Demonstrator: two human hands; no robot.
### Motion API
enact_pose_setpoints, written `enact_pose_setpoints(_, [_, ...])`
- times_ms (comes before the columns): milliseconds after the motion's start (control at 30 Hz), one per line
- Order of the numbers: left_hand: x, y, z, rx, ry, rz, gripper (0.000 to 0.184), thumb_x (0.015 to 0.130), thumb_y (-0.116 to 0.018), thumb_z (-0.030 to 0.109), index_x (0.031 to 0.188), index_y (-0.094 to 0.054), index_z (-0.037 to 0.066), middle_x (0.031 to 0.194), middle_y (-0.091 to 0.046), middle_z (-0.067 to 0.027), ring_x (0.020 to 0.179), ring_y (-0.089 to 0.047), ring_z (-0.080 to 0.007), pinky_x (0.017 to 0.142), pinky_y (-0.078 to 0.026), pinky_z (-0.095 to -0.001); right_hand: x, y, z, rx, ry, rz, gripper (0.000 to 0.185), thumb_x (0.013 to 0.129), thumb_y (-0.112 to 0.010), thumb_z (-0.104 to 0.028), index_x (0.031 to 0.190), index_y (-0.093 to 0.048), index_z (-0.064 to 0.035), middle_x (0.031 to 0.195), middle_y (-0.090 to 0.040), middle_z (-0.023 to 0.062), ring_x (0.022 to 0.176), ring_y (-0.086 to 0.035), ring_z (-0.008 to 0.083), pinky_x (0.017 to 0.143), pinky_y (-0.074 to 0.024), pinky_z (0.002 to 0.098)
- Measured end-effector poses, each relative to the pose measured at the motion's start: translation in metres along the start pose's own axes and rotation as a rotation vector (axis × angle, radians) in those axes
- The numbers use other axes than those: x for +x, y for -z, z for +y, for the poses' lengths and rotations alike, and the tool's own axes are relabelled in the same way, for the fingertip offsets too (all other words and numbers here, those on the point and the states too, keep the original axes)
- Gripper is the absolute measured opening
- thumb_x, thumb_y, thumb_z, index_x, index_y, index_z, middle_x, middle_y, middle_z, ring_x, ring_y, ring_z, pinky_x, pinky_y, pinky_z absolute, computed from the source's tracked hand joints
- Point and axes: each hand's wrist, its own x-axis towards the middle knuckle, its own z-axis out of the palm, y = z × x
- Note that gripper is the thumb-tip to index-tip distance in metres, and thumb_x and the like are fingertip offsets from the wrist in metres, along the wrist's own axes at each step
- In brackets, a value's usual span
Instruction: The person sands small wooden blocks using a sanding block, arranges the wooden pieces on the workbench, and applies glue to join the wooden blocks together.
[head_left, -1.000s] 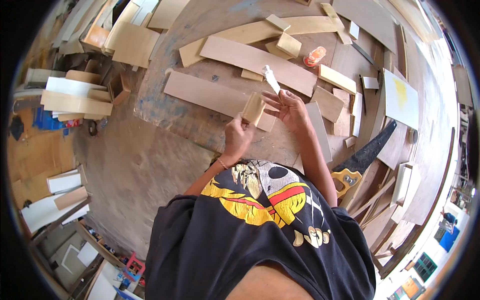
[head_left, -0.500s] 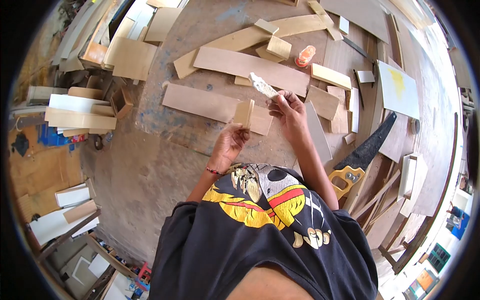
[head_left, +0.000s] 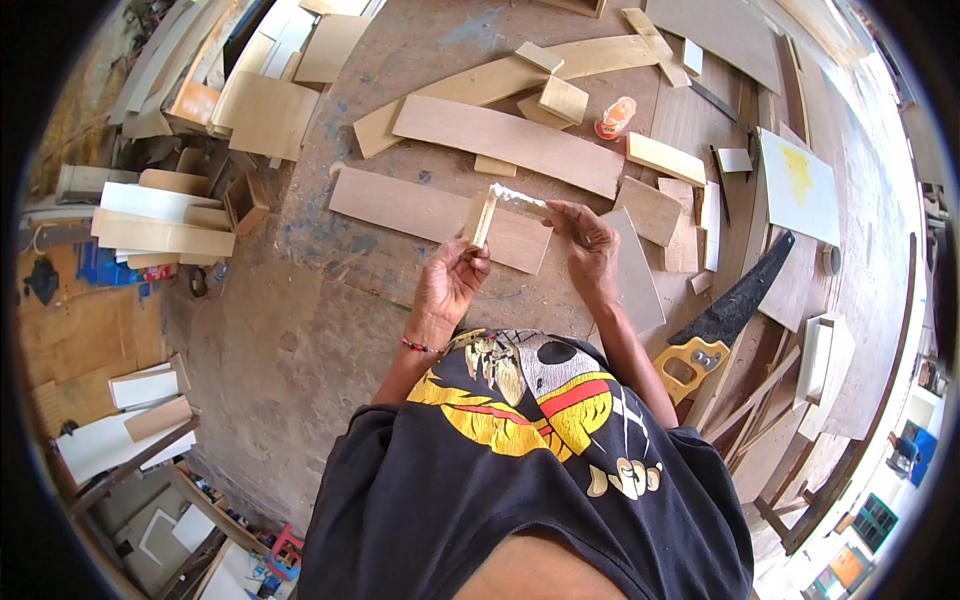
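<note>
Between the fingers of my left hand [head_left: 452,280] a small wooden block [head_left: 482,222] is held on edge, its narrow side facing up. My right hand [head_left: 588,245] pinches a thin stick [head_left: 522,198] coated in white paste. The stick's white tip touches or lies right at the block's upper end; which of the two I cannot tell. Below the block and stick, a long flat board [head_left: 400,203] rests on the worktable [head_left: 330,285]. A second long board [head_left: 500,135] lies farther back, and an orange and white container [head_left: 614,118] is behind it.
A handsaw [head_left: 735,300] with a yellow handle lies at the right, near a white panel with a yellow stain [head_left: 800,185]. Small wood pieces [head_left: 648,210] sit right of the boards. Stacked offcuts [head_left: 160,235] are at the far left.
The block has turned so that its narrow edge faces up. My right hand has lowered the stick, and its white tip has come to the block's upper end.
</note>
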Motion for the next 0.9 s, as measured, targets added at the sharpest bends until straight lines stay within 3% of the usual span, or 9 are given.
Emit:
enact_pose_setpoints(267, [0.000, -0.002, -0.003, -0.016, 0.020, 0.003, 0.028, 0.083, -0.055, 0.003, 0.106, -0.049, -0.012, 0.090, -0.057, -0.0188, 0.078, -0.058, -0.0213, 0.065, -0.052, -0.0267, 0.003, -0.001, 0.002, -0.163, 0.060, 0.047, 0.018, 0.080, -0.060, 0.000, 0.096, -0.067, -0.0068, 0.077, -0.068, 0.0112, 0.068, -0.066, 0.0172, 0.062, -0.0487, 0.0262])
enact_pose_setpoints(367, [0.000, 0.000, -0.003, -0.023, 0.022, 0.001, 0.029, 0.084, -0.054, 0.002, 0.108, -0.049, -0.013, 0.091, -0.057, -0.0193, 0.078, -0.058, -0.0214, 0.065, -0.052, -0.0267, 0.004, 0.001, -0.006, -0.312, 0.230, 0.032, 0.017, 0.079, -0.062, -0.002, 0.093, -0.068, -0.0088, 0.072, -0.066, 0.0084, 0.062, -0.064, 0.0191, 0.056, -0.0457, 0.0272])
enact_pose_setpoints(500, [0.001, 0.002, -0.003, -0.037, 0.031, -0.023, 0.029, 0.085, -0.053, 0.001, 0.109, -0.048, -0.013, 0.091, -0.058, -0.0196, 0.079, -0.059, -0.0218, 0.067, -0.053, -0.0272, 0.001, 0.004, -0.009, -0.420, 0.293, -0.004, 0.015, 0.078, -0.064, -0.005, 0.091, -0.068, -0.0098, 0.070, -0.065, 0.0064, 0.058, -0.061, 0.0193, 0.053, -0.0424, 0.0281])
enact_pose_setpoints(700, [0.003, 0.009, -0.002, -0.082, 0.030, -0.001, 0.023, 0.087, -0.049, 0.000, 0.105, -0.049, -0.014, 0.094, -0.058, -0.0221, 0.081, -0.060, -0.0234, 0.070, -0.054, -0.0285, -0.013, 0.006, -0.015, -0.376, 0.287, -0.119, 0.015, 0.077, -0.065, -0.004, 0.091, -0.068, -0.0098, 0.072, -0.066, 0.0056, 0.061, -0.062, 0.0171, 0.055, -0.0443, 0.0282])
enact_pose_setpoints(767, [0.006, 0.014, -0.001, -0.103, 0.051, 0.009, 0.022, 0.087, -0.048, 0.000, 0.103, -0.049, -0.014, 0.095, -0.058, -0.0228, 0.082, -0.060, -0.0238, 0.070, -0.054, -0.0286, -0.014, 0.003, -0.016, -0.140, 0.178, -0.156, 0.017, 0.078, -0.063, 0.000, 0.093, -0.068, -0.0075, 0.075, -0.067, 0.0076, 0.066, -0.065, 0.0161, 0.060, -0.0476, 0.0272])
enact_pose_setpoints(900, [0.007, 0.010, -0.003, -0.144, 0.092, -0.004, 0.022, 0.088, -0.046, 0.002, 0.101, -0.049, -0.015, 0.094, -0.057, -0.0223, 0.081, -0.060, -0.0242, 0.070, -0.054, -0.0286, -0.014, -0.004, -0.007, 0.033, 0.072, -0.140, 0.019, 0.079, -0.060, 0.003, 0.095, -0.067, -0.0049, 0.078, -0.068, 0.0101, 0.071, -0.066, 0.0150, 0.065, -0.0491, 0.0263])
